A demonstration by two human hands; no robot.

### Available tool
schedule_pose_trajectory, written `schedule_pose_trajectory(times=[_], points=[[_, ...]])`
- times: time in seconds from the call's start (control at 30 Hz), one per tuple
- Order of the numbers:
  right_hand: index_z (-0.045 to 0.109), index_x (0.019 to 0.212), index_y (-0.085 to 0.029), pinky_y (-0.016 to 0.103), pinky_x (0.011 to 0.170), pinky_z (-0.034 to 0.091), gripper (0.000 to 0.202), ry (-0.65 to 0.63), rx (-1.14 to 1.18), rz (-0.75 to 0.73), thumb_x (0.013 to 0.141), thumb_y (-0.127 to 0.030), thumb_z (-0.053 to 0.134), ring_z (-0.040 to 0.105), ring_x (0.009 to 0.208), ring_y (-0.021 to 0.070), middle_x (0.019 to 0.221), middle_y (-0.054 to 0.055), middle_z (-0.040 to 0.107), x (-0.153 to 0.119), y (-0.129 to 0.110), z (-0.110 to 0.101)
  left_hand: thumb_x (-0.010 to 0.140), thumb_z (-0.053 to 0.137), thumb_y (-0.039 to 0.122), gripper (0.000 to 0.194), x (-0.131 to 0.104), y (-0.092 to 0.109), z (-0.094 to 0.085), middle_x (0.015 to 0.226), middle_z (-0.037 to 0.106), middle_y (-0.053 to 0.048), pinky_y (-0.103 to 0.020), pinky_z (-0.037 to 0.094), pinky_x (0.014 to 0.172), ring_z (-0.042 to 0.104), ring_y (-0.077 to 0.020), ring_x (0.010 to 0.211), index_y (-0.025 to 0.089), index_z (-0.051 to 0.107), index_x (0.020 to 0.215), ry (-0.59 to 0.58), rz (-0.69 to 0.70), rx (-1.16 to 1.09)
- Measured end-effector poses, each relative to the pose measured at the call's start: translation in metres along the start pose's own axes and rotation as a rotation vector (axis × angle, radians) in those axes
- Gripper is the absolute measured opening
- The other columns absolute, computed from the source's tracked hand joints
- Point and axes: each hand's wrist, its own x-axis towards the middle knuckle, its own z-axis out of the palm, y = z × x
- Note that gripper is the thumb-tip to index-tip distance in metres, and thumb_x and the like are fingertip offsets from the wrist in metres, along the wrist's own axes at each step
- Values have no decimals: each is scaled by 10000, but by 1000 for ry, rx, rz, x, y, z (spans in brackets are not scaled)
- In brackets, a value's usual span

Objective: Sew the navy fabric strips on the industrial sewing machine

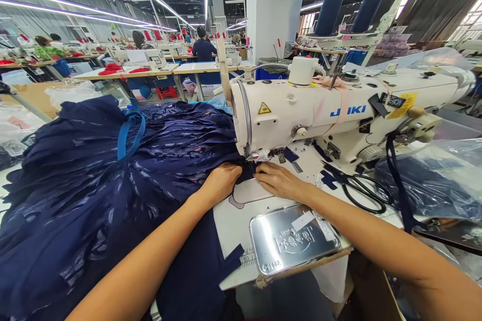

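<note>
A white sewing machine [274, 110] stands over the work surface. Under its needle area lies dark navy fabric [246, 171]. My left hand [222, 180] is closed on the navy fabric just left of the needle area, its fingertips bent down onto the cloth. On the other side, my right hand [276, 179] presses its fingers together at the fabric's right edge. A large heap of navy garments [94, 185] spreads to the left, with a blue strap [130, 135] around part of it.
Black scissors [363, 190] lie right of my right hand. A metal tin [293, 238] sits near the front edge. Bagged navy cloth [433, 180] is at the right. Thread cones [329, 12] stand behind the machine. Several people sit farther back.
</note>
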Motion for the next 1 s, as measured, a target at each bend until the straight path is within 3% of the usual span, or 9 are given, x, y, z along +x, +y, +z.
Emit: schedule_pose_trajectory(times=[0.17,0.27,0.57,1.0], points=[[617,961,-107,348,793,492,233,-4,4,3,867,-172,414,520,897,204,930,110,566,0,0,1,817,354,87,300,-4,5,-4,1036,627,-94,-335,446,840,577,-191,941,129,561,1031,58,86,-30],[617,965,-109,352,804,489,235,4,4,3,869,-177,415,531,881,197,928,109,571,-1,1,2,815,371,112,338,-7,8,-4,1149,587,-97,-401,384,932,526,-208,1066,142,549,1101,37,165,-28],[637,931,-132,372,805,497,241,55,68,24,872,-180,408,556,895,198,969,92,615,-4,4,3,773,368,75,424,-10,10,-3,1210,566,-79,-466,304,994,494,-212,1129,181,556,1138,-108,105,-39],[627,1019,-112,394,850,473,270,-19,89,85,834,-219,461,569,938,207,1063,120,608,-3,7,1,744,375,51,449,-3,6,-3,1197,578,-72,-419,368,975,504,-195,1128,187,575,1123,-94,94,-19]])
